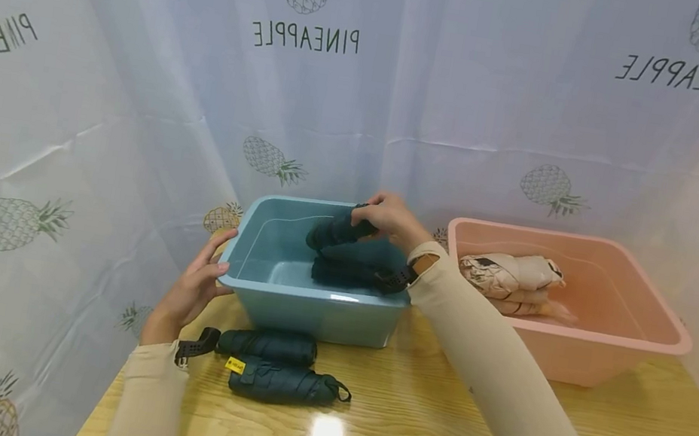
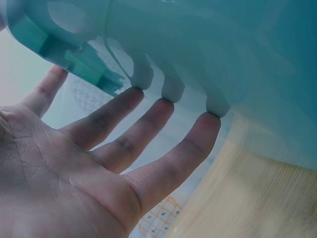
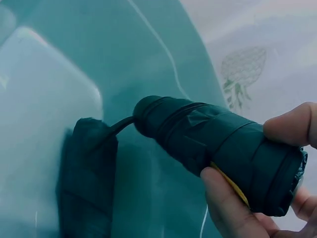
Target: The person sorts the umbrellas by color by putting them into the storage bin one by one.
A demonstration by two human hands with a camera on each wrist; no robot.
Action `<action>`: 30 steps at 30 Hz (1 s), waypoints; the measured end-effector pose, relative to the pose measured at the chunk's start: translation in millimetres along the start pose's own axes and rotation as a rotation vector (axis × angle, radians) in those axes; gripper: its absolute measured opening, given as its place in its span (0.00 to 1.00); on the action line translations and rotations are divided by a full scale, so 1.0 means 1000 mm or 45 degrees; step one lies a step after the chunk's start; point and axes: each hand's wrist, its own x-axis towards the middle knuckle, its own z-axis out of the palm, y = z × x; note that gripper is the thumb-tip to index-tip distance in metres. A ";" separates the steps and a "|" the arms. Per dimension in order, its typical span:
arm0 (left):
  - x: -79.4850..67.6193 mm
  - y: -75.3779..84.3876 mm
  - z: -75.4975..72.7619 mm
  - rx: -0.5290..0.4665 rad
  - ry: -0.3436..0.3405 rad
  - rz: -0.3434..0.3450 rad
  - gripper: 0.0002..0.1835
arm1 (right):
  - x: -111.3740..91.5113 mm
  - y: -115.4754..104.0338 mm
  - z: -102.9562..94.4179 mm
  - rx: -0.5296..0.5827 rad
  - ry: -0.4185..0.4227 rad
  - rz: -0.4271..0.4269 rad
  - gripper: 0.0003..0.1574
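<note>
Head view: the right hand [image 1: 393,219] grips the upper end of a dark rolled umbrella [image 1: 339,232], which hangs tilted inside the blue bin [image 1: 283,289] above a second dark umbrella [image 1: 343,274]; two more [image 1: 267,346] [image 1: 289,384] lie on the wooden table [image 1: 426,428] just in front. Beside it, the pink bin [image 1: 585,335] holds pale bundles [image 1: 519,272]. Left wrist view: the left hand has its fingers spread and nearly straight, tips against the blue bin's wall, with no umbrella in it; such light contact should be enough to steady the bin. Right wrist view: thumb and fingers close around one end of the umbrella, partly over a yellow tag [image 3: 230,183], while a strap [image 3: 119,126] trails from the other end. It should be light, with a stiff core under soft, slightly slippery cloth; gripping the firm wrapped body looks surer than the strap.
</note>
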 end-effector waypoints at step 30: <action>0.001 0.001 0.002 -0.014 -0.006 0.008 0.34 | 0.001 0.013 -0.009 -0.140 -0.119 0.222 0.52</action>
